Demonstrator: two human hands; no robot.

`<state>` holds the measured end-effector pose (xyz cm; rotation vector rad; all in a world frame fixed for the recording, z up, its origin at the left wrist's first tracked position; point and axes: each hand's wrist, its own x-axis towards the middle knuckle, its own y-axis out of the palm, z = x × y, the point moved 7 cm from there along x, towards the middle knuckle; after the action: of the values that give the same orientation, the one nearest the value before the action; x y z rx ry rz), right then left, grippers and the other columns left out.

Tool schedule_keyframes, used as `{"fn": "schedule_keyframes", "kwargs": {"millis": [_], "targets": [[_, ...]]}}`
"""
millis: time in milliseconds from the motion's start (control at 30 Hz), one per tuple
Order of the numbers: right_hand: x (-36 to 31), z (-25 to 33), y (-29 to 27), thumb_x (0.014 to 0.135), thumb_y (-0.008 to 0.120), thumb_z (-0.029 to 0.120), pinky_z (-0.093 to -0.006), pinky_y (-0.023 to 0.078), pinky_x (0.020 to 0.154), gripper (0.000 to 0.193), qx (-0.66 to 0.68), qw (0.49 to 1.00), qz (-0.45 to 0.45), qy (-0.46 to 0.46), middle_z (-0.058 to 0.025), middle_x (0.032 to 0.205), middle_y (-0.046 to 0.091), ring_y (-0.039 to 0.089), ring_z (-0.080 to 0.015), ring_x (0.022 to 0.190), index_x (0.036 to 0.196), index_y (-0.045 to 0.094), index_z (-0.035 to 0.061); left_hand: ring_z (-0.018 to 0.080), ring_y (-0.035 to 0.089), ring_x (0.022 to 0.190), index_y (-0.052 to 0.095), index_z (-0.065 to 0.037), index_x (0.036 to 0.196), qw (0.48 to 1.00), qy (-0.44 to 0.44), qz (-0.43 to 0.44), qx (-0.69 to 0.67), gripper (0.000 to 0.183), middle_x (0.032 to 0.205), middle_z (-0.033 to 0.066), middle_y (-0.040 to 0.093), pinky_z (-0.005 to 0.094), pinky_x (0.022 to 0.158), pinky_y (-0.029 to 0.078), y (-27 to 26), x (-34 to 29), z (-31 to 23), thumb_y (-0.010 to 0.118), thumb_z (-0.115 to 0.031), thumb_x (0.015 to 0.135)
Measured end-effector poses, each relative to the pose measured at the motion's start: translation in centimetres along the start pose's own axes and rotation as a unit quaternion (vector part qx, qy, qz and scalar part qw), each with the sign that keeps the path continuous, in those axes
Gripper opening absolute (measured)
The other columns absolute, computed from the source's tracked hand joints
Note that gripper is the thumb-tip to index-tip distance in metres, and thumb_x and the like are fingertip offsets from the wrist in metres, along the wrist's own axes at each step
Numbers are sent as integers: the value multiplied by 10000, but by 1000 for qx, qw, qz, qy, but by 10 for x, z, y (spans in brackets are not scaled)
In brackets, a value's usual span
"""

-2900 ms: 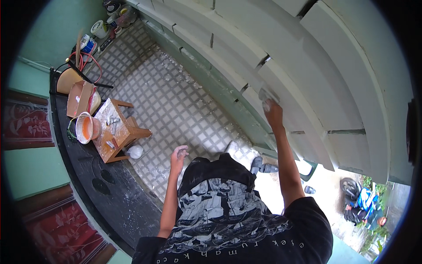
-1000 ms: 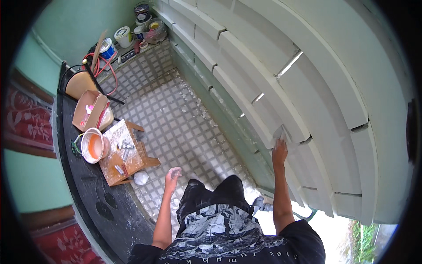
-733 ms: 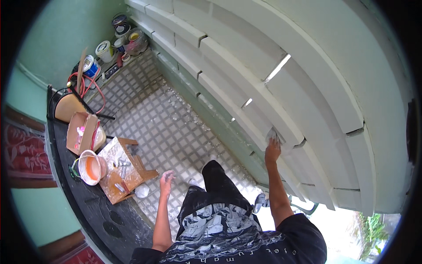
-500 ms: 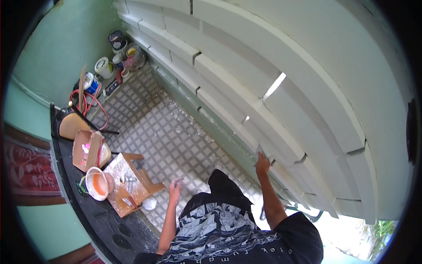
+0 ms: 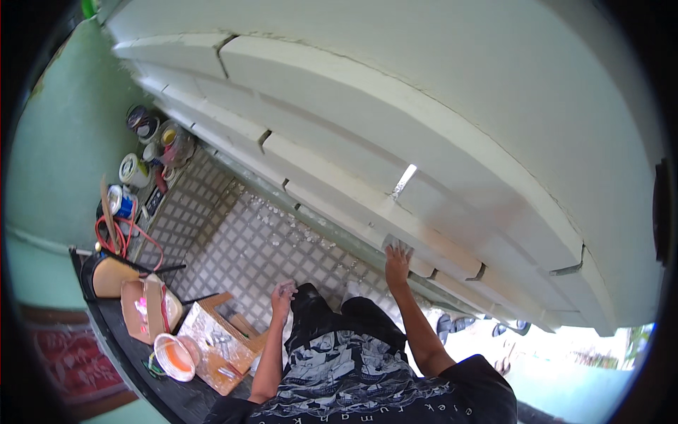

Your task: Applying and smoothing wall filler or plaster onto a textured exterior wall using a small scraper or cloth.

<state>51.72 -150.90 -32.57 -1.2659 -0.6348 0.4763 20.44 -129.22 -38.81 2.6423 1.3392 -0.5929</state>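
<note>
white panelled wall (image 5: 332,169) spans top and right. flat grey scraper (image 5: 388,241) at its lower part, under the fingers of the right hand (image 5: 397,266). left hand (image 5: 283,294) further left, over grey-and-white tiled floor (image 5: 263,247), just right of brown wooden bench (image 5: 197,323). small oblong items (image 5: 225,346) on bench top. round white plastic bucket (image 5: 190,345) at bench's left edge, can't tell if on it or beside. brown cardboard box (image 5: 153,312) beyond bucket, tan-and-black chair (image 5: 113,276) beyond box. round white plastic tubs (image 5: 133,171) past chair, by green wall (image 5: 78,127).
</note>
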Motion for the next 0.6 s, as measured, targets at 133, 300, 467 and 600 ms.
{"fn": "schedule_keyframes", "kwargs": {"millis": [133,300,467,600], "targets": [[-2,9,40,852,502,74,-593,285,1075,312,32,999,21,27,-149,1231,572,507,-330,1215,1159,560,68,161,650,843,605,-48,1134,995,8,97,14,261,1005,75,651,258,665,485,19,42,-16,450,-45,924],[-10,29,22,829,526,65,-592,270,1093,279,52,997,-34,54,-144,1269,543,454,-339,1263,1101,587,69,159,617,885,603,-60,1150,984,-10,166,70,261,1070,41,641,284,724,470,6,82,-34,532,-195,937],[14,36,-19,810,542,62,-595,255,1106,236,38,989,-121,70,-154,1298,499,393,-362,1300,1038,604,64,165,618,882,618,-90,1128,984,-20,168,60,254,1083,29,627,294,721,459,-18,119,-47,547,-238,935],[25,40,2,795,539,37,-592,255,1110,268,29,986,-136,94,-161,1251,516,390,-385,1298,1054,605,59,146,621,858,616,-95,1107,986,-38,160,39,220,1089,19,641,290,712,468,-28,139,-52,515,-197,941]]}}
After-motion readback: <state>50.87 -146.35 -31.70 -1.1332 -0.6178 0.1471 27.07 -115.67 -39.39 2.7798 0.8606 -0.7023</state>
